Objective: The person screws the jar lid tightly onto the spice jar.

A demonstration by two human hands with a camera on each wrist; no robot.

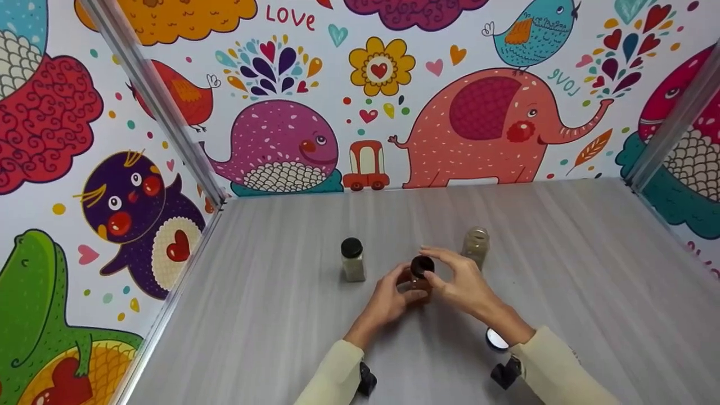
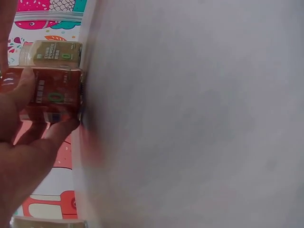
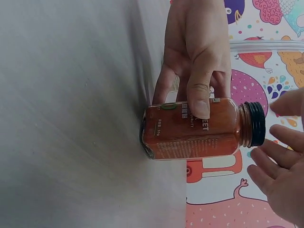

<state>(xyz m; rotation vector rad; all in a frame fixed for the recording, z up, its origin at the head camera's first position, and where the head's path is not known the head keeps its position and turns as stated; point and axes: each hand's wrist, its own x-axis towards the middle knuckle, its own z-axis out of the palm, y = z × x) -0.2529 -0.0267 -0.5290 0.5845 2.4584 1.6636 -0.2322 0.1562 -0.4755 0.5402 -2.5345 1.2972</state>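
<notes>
My left hand grips a clear glass spice jar of red powder, thumb on one side and fingers on the other. The jar stands upright, with a black screw cap on top. Around that cap my right hand spreads its thumb and fingers; in the right wrist view a small gap shows between thumb and cap. Beyond the right hand stands an uncapped jar, labelled cumin powder in the left wrist view. A black-capped jar of pale contents is left of the hands.
A round lid, white face up, lies on the grey wood-grain table beneath the right forearm. Cartoon-printed walls with metal corner strips border the table at the back and sides.
</notes>
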